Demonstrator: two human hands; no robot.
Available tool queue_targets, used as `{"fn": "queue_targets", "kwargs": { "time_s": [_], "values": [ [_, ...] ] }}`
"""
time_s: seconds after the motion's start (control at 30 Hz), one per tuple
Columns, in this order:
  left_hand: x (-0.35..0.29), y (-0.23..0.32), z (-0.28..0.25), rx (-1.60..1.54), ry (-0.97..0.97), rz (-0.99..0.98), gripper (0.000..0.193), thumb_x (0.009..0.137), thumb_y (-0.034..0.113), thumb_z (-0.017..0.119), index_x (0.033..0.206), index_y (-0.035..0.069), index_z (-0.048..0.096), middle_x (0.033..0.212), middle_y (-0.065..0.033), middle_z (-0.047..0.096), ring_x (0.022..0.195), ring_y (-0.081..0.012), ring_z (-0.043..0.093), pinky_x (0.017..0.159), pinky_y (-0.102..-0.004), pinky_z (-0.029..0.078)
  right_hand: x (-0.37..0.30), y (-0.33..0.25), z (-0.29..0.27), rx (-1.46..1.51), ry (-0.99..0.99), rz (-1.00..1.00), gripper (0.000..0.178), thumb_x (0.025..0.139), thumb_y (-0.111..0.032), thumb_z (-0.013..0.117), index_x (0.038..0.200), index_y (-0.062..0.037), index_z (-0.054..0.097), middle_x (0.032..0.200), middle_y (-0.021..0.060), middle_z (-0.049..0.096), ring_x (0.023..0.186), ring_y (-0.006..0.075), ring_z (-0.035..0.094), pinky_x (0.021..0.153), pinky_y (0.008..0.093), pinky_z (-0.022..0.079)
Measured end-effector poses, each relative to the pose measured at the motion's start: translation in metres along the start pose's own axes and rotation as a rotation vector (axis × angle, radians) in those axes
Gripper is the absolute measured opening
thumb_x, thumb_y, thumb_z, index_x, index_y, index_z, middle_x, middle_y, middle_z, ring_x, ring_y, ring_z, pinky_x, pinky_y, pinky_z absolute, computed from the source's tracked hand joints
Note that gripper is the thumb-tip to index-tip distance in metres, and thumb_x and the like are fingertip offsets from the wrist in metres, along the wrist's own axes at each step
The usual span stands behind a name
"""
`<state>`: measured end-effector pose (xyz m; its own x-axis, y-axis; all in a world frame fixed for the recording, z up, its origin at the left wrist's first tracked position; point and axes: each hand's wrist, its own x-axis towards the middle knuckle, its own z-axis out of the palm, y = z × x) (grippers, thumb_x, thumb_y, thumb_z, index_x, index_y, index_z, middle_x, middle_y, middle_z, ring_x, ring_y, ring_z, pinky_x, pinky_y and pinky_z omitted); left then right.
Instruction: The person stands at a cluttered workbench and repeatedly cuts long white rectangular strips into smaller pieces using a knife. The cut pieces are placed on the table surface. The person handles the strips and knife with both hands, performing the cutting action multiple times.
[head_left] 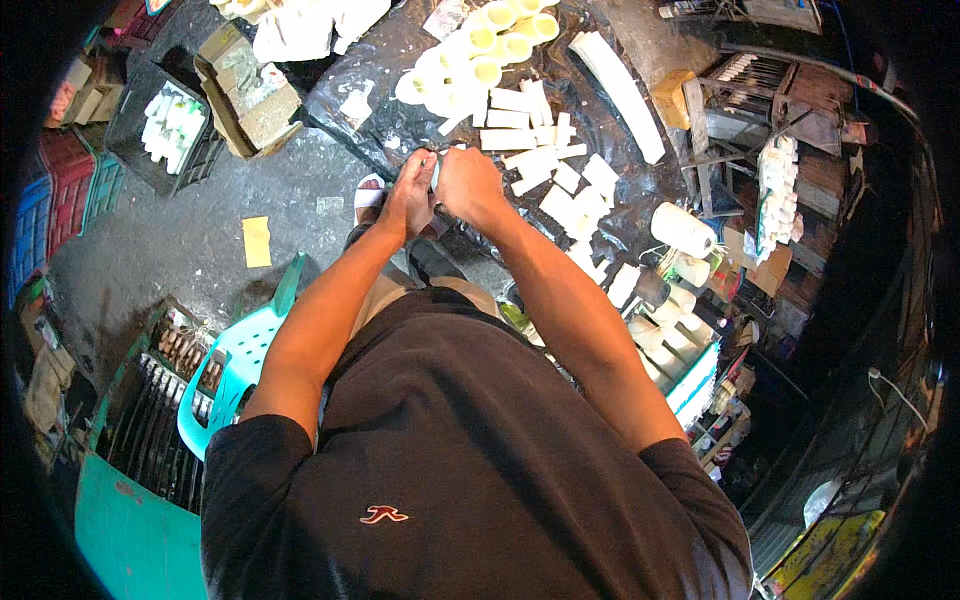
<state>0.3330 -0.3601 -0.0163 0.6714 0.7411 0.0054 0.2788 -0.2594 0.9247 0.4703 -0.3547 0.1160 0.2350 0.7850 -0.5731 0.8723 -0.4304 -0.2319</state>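
Note:
My left hand and my right hand meet in front of me, above the near edge of a black plastic sheet. Both are closed, with fingers curled inward. A sliver of something pale shows between them, mostly covered by the fingers, so its kind is unclear. Just beyond my right hand lie several off-white rectangular blocks, loosely scattered on the sheet. Farther back is a cluster of cream-coloured hollow cylinders. A long, curved white bar rests to their right.
At left stand an open cardboard box and a black crate holding white pieces. A turquoise plastic chair is close behind my left arm. White cylinders crowd the right side, near wooden racks. A yellow sheet lies on the floor.

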Motion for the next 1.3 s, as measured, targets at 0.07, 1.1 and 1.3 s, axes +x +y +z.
{"fn": "queue_targets", "kwargs": {
  "time_s": [0.07, 1.1, 1.3],
  "values": [
    [-0.002, 0.004, -0.002, 0.153, -0.006, 0.1, 0.088, 0.073, 0.0, 0.081, 0.149, -0.006, 0.036, 0.142, -0.0259, 0.044, 0.126, -0.0457, 0.05, 0.107, -0.045, 0.044, 0.007, 0.013, 0.002, -0.054, -0.028, 0.033, 0.024, 0.077, -0.018, 0.072, 0.095, -0.0025, 0.076, 0.092, 0.024, 0.073, 0.087, 0.0414, 0.072, 0.081, 0.0472, 0.058],
    [0.09, 0.074, 0.013, 0.742, -0.688, 0.454, 0.086, 0.067, 0.029, 0.086, 0.139, -0.001, 0.049, 0.13, -0.0172, 0.054, 0.125, -0.0343, 0.048, 0.106, -0.0468, 0.036, -0.133, 0.121, 0.039, 0.243, 0.018, 0.29, 0.028, 0.077, -0.015, 0.066, 0.103, -0.0109, 0.076, 0.092, 0.0241, 0.073, 0.09, 0.0422, 0.072, 0.083, 0.0507, 0.058],
    [0.064, 0.078, 0.012, 0.763, -0.507, 0.505, 0.091, 0.064, 0.039, 0.089, 0.136, -0.003, 0.052, 0.124, -0.0131, 0.053, 0.126, -0.0317, 0.043, 0.107, -0.0478, 0.032, -0.125, 0.128, 0.014, 0.283, 0.109, 0.372, 0.035, 0.08, -0.013, 0.062, 0.113, -0.0078, 0.072, 0.094, 0.0255, 0.072, 0.09, 0.0426, 0.071, 0.083, 0.0503, 0.057]
  ]
}}
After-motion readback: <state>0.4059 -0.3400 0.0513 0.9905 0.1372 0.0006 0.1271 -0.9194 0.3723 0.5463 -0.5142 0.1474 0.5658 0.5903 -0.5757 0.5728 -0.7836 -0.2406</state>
